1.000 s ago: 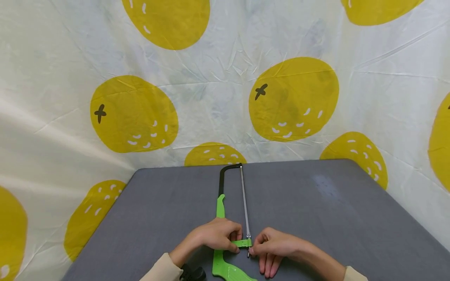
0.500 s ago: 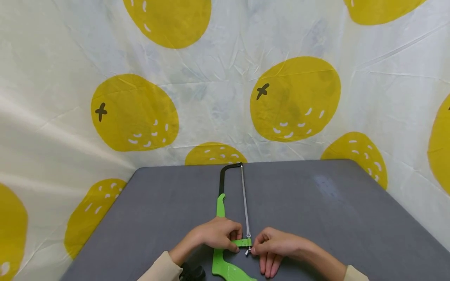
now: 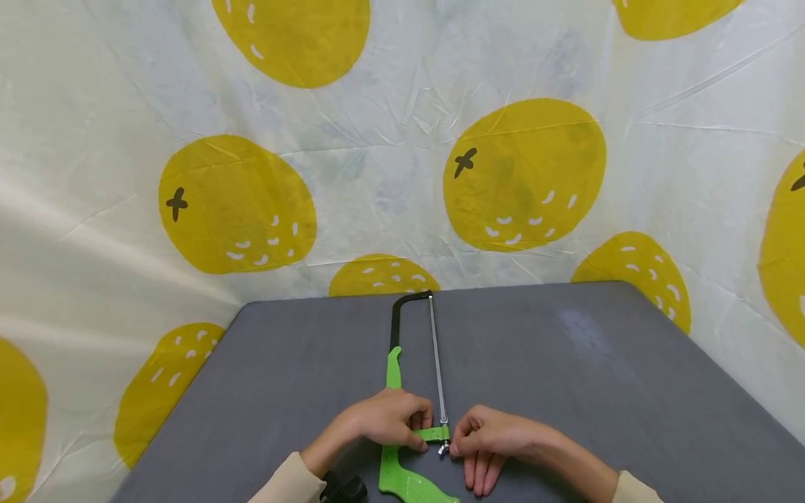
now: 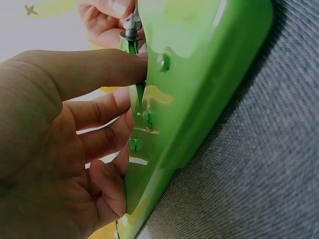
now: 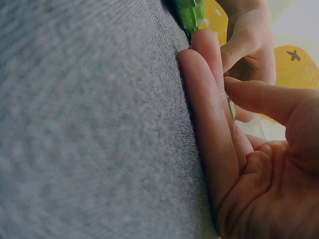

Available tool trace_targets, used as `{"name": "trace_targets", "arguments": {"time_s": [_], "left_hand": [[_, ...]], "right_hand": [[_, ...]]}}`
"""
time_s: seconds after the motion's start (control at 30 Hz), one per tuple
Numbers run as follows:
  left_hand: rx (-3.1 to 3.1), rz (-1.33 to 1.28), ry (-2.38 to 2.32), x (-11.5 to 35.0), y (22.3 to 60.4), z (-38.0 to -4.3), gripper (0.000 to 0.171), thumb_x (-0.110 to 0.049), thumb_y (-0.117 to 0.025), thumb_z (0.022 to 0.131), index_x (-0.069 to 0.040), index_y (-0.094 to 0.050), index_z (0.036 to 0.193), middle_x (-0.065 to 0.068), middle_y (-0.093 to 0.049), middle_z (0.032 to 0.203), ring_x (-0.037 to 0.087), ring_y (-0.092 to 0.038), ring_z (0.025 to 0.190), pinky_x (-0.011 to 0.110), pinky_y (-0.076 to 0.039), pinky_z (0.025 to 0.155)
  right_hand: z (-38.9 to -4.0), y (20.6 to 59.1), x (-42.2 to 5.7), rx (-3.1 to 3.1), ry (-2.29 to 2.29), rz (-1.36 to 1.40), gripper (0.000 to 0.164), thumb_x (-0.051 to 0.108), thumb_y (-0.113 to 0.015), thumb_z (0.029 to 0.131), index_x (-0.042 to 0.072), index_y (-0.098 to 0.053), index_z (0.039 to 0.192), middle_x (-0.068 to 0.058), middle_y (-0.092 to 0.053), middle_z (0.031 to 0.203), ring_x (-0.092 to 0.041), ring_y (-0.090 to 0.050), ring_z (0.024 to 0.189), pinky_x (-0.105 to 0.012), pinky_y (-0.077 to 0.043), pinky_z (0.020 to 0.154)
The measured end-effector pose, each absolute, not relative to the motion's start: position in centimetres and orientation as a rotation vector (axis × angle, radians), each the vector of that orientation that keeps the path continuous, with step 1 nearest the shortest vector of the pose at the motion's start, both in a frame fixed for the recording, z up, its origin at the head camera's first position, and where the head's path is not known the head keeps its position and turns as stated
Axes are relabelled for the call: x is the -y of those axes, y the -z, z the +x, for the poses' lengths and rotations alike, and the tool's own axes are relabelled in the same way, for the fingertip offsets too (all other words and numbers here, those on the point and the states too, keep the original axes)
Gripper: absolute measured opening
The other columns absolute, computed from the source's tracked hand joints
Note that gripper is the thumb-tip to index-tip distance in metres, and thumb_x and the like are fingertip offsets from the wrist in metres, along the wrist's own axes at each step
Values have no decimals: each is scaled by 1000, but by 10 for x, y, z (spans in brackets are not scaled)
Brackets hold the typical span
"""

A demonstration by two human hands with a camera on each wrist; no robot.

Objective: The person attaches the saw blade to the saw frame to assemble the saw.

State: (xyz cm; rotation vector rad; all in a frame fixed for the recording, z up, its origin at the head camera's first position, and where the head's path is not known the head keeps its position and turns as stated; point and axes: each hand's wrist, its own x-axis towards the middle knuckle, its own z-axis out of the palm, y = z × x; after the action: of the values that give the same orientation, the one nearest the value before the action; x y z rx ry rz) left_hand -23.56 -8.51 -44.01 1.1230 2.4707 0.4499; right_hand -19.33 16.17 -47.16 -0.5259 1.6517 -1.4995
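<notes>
A hacksaw with a green handle and black front frame lies on the grey surface, its front end pointing away. Its thin silver blade runs along the right side. My left hand grips the green crosspiece near the handle, thumb and fingers on either side of it in the left wrist view. Just behind the crosspiece, my right hand pinches the small metal wing nut on the threaded bolt. Its other fingers rest along the surface, and the fingertips partly hide the nut.
The grey padded tabletop spreads around the saw. A pale sheet printed with yellow fruit hangs behind and beside it. Under the left forearm lies a black object, partly cut off by the frame.
The wing nut has turned between the right fingers, and one wing now shows to their left. Left hand and hacksaw stay in place.
</notes>
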Motion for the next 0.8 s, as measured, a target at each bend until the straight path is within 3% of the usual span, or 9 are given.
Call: {"name": "trace_targets", "arguments": {"time_s": [0.8], "left_hand": [[-2468, 1108, -447, 85, 442, -236, 18, -30, -82, 87, -26, -65, 91, -17, -59, 75, -2, -54, 65, 18, -44, 63]], "right_hand": [[-193, 474, -161, -1645, 1511, -532, 14, 11, -60, 98, 0, -68, 94, -3, -71, 66, -7, -70, 54, -24, -57, 51]]}}
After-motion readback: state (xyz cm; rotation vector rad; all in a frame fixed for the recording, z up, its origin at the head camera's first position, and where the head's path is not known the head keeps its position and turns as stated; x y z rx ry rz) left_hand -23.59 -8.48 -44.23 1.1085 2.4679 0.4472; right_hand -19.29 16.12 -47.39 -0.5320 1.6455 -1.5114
